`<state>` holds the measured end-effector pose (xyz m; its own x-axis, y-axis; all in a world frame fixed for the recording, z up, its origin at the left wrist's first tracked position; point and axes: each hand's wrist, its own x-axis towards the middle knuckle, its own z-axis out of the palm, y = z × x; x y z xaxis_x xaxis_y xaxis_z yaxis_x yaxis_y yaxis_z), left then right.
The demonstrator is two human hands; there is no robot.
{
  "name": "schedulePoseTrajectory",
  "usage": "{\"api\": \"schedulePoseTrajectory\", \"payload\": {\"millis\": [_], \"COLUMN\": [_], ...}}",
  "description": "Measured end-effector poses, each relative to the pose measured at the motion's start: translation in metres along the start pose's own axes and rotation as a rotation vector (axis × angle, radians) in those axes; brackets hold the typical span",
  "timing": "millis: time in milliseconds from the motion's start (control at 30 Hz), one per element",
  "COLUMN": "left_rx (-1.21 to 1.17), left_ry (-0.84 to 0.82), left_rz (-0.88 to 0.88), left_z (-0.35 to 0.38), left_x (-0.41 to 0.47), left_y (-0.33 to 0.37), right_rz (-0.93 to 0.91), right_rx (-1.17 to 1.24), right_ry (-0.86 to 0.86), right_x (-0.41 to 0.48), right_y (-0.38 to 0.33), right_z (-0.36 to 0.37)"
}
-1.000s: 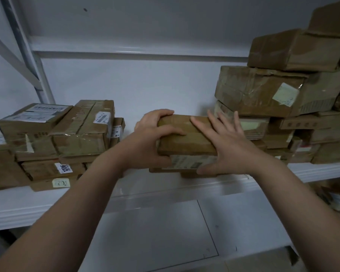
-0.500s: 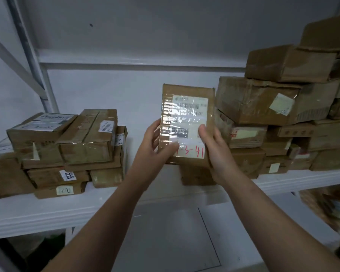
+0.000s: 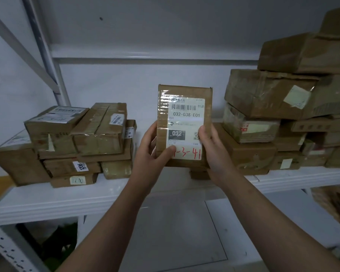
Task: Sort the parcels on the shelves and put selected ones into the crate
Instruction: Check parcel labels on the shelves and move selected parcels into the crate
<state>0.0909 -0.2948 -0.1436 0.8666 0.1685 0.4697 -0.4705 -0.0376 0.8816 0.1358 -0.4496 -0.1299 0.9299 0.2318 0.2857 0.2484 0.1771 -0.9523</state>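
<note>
Upended before the white shelf, the parcel is gripped by left hand and right hand.

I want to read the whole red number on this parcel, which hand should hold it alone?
Right, probably. The thumb of the left hand covers the start of the red number on the parcel; the right hand grips the other edge clear of it.

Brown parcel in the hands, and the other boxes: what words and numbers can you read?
"032-038-E01": white label on the held brown cardboard parcel.
"E01": just below it.
"032": its dark patch.
"-3-41": red handwriting, start hidden by the left hand.
"1206": white sticker on a flat brown box.
Other print: blurred.
</note>
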Motion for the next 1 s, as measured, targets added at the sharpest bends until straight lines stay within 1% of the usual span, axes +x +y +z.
{"api": "schedulePoseTrajectory", "payload": {"millis": [67, 167, 233, 300, 367, 400, 500, 567, 667, 800, 933, 1000], "left_rx": [0.07, 0.301, 0.385, 0.555, 0.818, 0.935, 1.151, 1.282, 1.415, 1.607, 1.584, 1.56], "left_ry": [0.03, 0.193, 0.217, 0.132, -0.006, -0.047, -0.097, -0.105, -0.084, -0.075, -0.043, -0.046], "left_rz": [0.034, 0.111, 0.178, 0.306, 0.437, 0.477, 0.451, 0.41, 0.427, 0.471, 0.545, 0.551], "left_z": [-0.001, -0.002, -0.005, -0.01, -0.018, -0.022, -0.028, -0.029, -0.03, -0.028, -0.025, -0.025], "left_x": [0.0, -0.001, -0.003, -0.008, -0.01, -0.01, -0.012, -0.015, -0.017, -0.021, -0.021, -0.021], "left_y": [-0.003, -0.004, -0.004, -0.006, -0.015, -0.021, -0.03, -0.033, -0.038, -0.044, -0.046, -0.046], "right_rz": [-0.01, -0.042, -0.05, -0.046, -0.016, 0.002, 0.029, 0.038, -0.006, -0.061, -0.123, -0.132], "right_rx": [0.051, 0.02, 0.003, 0.009, 0.01, -0.008, -0.104, -0.114, -0.175, -0.33, -0.514, -0.545], "right_ry": [-0.057, -0.169, -0.151, -0.081, -0.007, 0.025, 0.104, 0.089, 0.056, 0.028, 0.034, 0.04], "right_x": [0.0, -0.002, -0.004, -0.005, -0.006, -0.007, -0.009, -0.013, -0.017, -0.016, -0.008, 0.0], "right_y": [0.003, 0.008, 0.012, 0.015, 0.018, 0.02, 0.034, 0.044, 0.06, 0.075, 0.081, 0.083], "right_z": [-0.004, -0.009, -0.005, 0.002, 0.008, 0.012, 0.019, 0.024, 0.025, 0.02, 0.024, 0.027]}}
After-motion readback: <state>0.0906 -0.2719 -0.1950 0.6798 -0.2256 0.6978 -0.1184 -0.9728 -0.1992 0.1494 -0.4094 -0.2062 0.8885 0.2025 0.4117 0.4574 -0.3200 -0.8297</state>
